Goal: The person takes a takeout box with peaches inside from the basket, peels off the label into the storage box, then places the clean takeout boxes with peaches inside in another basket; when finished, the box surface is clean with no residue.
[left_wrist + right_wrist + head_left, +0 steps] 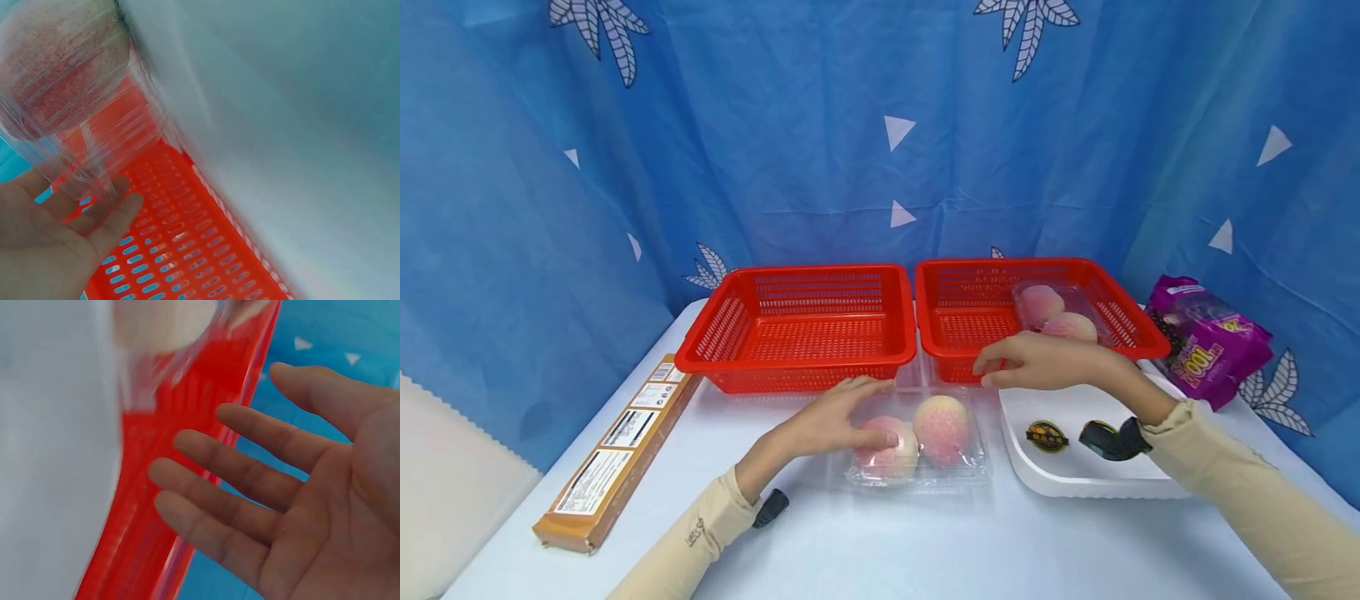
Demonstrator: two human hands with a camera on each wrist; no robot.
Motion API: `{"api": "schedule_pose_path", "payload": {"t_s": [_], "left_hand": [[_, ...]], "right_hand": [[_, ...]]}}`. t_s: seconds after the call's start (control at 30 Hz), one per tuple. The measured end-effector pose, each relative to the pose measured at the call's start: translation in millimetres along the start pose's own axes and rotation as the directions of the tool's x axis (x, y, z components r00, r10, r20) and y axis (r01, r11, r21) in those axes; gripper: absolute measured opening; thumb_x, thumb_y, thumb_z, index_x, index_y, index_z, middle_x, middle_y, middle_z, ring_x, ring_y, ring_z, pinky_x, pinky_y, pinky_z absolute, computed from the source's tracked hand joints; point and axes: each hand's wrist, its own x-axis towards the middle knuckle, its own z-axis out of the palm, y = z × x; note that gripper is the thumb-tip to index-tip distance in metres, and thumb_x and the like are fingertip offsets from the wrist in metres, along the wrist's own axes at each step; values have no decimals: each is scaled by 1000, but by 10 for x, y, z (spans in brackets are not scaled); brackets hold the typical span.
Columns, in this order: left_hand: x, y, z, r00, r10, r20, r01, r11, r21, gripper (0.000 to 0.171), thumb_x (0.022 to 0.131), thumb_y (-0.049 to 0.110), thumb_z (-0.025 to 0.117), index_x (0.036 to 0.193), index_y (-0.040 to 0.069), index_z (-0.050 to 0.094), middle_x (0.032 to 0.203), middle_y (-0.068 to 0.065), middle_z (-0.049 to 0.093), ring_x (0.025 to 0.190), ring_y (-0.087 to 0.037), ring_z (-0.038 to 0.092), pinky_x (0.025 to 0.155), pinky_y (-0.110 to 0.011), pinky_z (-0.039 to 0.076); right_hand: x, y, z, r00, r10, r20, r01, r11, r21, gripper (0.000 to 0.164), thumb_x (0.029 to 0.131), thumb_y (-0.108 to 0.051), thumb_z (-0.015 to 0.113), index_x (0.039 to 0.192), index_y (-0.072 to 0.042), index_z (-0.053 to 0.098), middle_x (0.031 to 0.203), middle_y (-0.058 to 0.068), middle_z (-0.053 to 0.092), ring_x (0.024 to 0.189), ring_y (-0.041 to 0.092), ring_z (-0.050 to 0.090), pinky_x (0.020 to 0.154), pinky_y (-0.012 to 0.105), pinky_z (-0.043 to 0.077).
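Observation:
A clear plastic box with two pink-and-cream peaches (pixel 942 421) lies on the table in front of the baskets. My left hand (pixel 827 421) spans the left part of this box, thumb at the near side and fingers at the far side. In the left wrist view the fingers of the left hand (pixel 69 228) grip an end of the clear box (pixel 94 150). Fingers apart and holding nothing, my right hand (pixel 1045 362) hovers by the front rim of the right red basket (pixel 951 358). Its palm shows in the right wrist view, the hand (pixel 281 481) well spread.
Another clear box of peaches (pixel 1071 325) sits inside the right basket. An empty red basket (pixel 805 367) stands to its left. White trays with round stickers (pixel 1097 483) lie under my right forearm. A purple bag (pixel 1210 346) is at the far right, a long orange carton (pixel 617 450) at the left.

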Motion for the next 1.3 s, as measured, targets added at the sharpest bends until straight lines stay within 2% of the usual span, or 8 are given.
{"api": "schedule_pose_path", "payload": {"t_s": [0.2,0.33,0.43,0.6,0.83,0.97,1.17,1.3], "left_hand": [[-32,51,-11,999,24,-32,-23,999,31,84,75,66,66,145,26,44,144,5,44,133,-18,39,103,-49,40],[-65,96,-29,996,77,-53,-74,996,49,86,72,67,68,143,23,46,142,7,46,131,-14,39,101,-46,43],[-81,112,-34,990,125,-68,-120,990,73,86,71,68,69,142,23,48,141,9,48,130,-11,40,101,-45,43],[-73,75,-8,980,175,-97,-167,982,87,83,70,66,72,139,25,52,137,12,52,126,-7,43,101,-42,44],[-77,55,23,977,189,-98,-183,981,67,83,67,68,72,139,32,50,136,17,51,126,-5,43,101,-43,43],[-92,69,11,973,207,-100,-200,977,73,82,68,67,73,139,33,50,138,17,50,129,-8,42,102,-46,42],[-102,107,-34,965,245,-96,-235,966,104,81,70,59,76,141,31,48,143,15,45,132,-10,40,102,-46,42],[-112,149,-66,950,292,-111,-276,952,133,81,73,48,79,144,28,44,149,14,39,135,-9,36,104,-44,41]], "right_hand": [[419,-243,133,994,-86,71,87,996,-14,36,93,-27,60,124,-10,63,108,-1,67,96,16,61,87,36,52],[611,-334,244,984,-134,121,134,991,7,43,95,-32,57,130,-7,58,106,-1,65,95,14,60,87,33,51],[708,-359,319,977,-167,136,163,986,42,39,95,-30,58,128,-9,59,103,-4,64,92,12,58,83,29,50],[773,-339,394,974,-187,131,174,979,105,27,93,-27,62,116,-13,63,85,-5,58,81,14,54,69,25,47],[710,-279,457,986,-112,125,85,975,207,28,90,-32,66,109,-12,61,79,-3,54,71,13,51,62,24,44],[668,-240,495,984,-73,161,11,934,356,28,89,-31,67,107,-11,58,81,1,54,69,15,50,60,26,45],[602,-152,588,977,-77,201,-55,815,577,29,89,-27,65,101,-6,48,79,3,47,65,15,43,56,23,37],[506,-138,579,984,-104,142,-3,796,605,32,88,-27,66,100,-5,46,77,3,47,65,15,44,56,23,38]]}}
